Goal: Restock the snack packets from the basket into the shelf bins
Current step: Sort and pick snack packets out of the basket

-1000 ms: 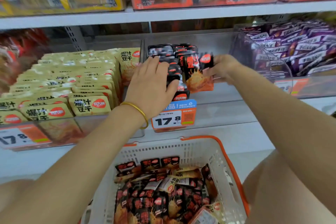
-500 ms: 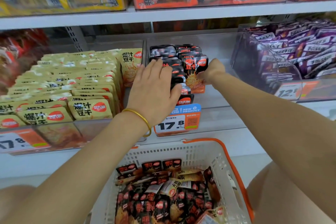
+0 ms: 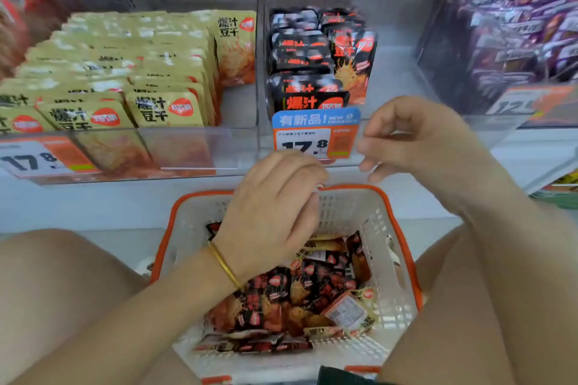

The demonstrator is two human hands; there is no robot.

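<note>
Head view. A white plastic basket (image 3: 386, 262) with lattice walls and an orange rim sits below the shelf (image 3: 93, 206), between the person's knees. It holds a loose heap of small, glossy black-and-red packets (image 3: 300, 294), flat pouches with crimped edges, lying at all angles; one shows its pale label side.

On the shelf, a clear, rigid plastic bin (image 3: 394, 78) holds the same black packets (image 3: 300, 72), stood on edge in a row along its left side, with one upright packet just beside them. A blue-and-orange price tag (image 3: 316, 134) is fixed to its front wall. The left bin is packed with matte yellow packets (image 3: 125, 78); the right one holds purple packets (image 3: 516, 28), which are blurred.

The left hand (image 3: 275, 216), with a thin gold bangle (image 3: 223, 264) at the wrist, hangs over the basket, fingers loosely curled and holding nothing. The right hand (image 3: 416, 141) hangs above the basket's far rim, in front of the bin, fingers loosely bent and likewise empty.
</note>
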